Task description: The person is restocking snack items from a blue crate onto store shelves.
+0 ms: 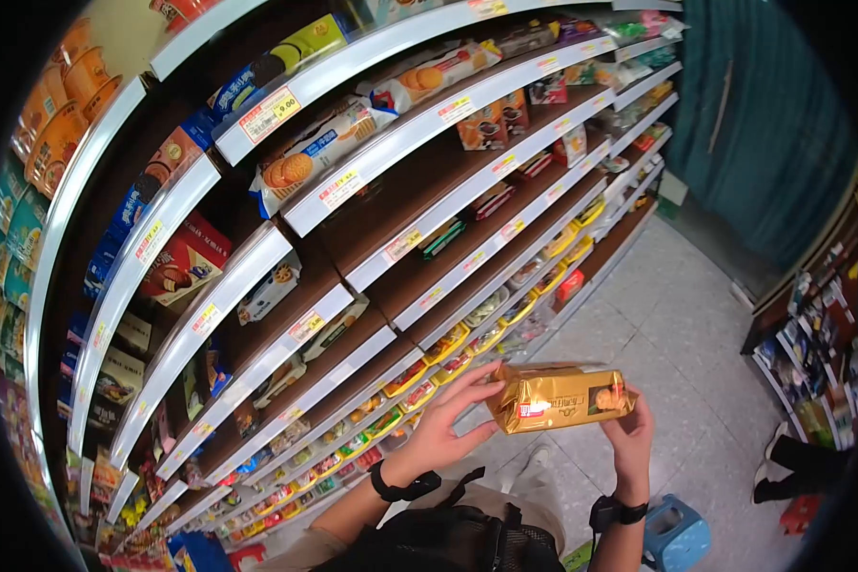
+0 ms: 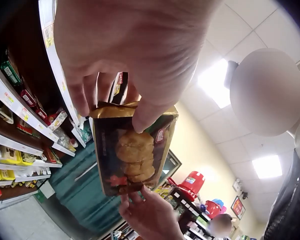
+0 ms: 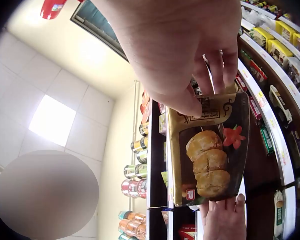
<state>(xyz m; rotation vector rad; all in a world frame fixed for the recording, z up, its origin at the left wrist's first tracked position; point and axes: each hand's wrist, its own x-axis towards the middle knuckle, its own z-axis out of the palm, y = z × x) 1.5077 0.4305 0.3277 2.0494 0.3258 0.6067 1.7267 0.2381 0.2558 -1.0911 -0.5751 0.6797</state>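
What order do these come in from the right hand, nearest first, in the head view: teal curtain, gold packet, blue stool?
1. Gold packet: touching the right hand, on its left.
2. Blue stool: on the floor, lower right.
3. Teal curtain: farthest, beyond the shelves' far end.

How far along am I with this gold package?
Done, it seems: the gold package is off the shelves, and it looks unopened.

In hand: your left hand grips one end and your right hand the other, holding it above the floor.

Left: probably shelving it or keeping it; I can't tell which.
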